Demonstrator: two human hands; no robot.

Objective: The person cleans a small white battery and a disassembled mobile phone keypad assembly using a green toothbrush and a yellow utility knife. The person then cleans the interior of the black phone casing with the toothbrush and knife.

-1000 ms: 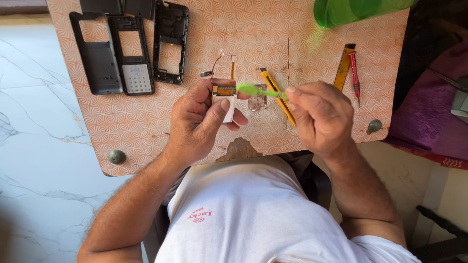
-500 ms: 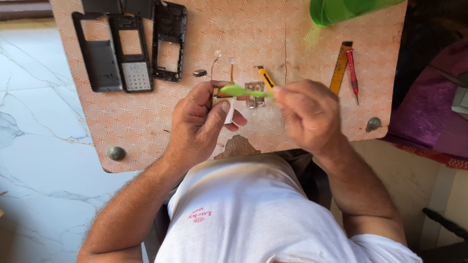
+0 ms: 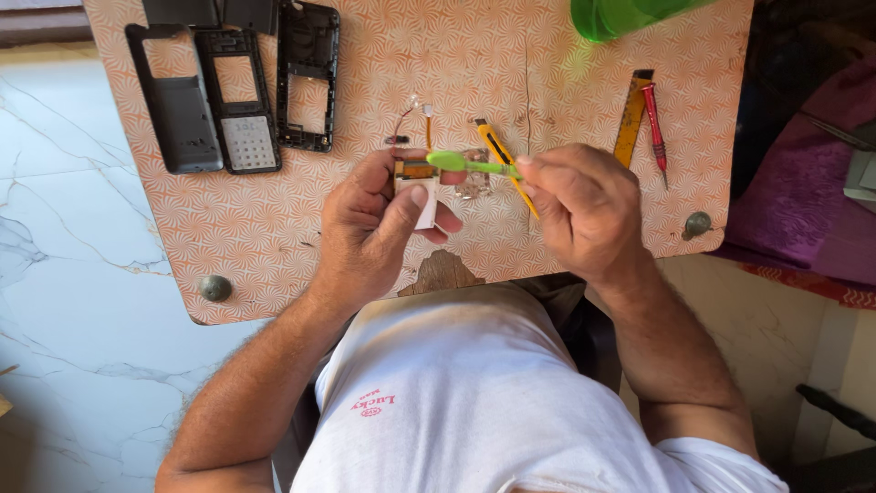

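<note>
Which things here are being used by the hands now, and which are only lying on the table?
In use:
- left hand holding a small phone board
- right hand holding a green tool against it

Lying about:
- black phone shells
- yellow knife
- red screwdriver
- yellow ruler
- green cup

Phone shells left of screwdriver

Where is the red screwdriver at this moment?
In the head view, the red screwdriver lies on the patterned table at its right side, beside a yellow ruler-like strip, just beyond the right hand.
</note>
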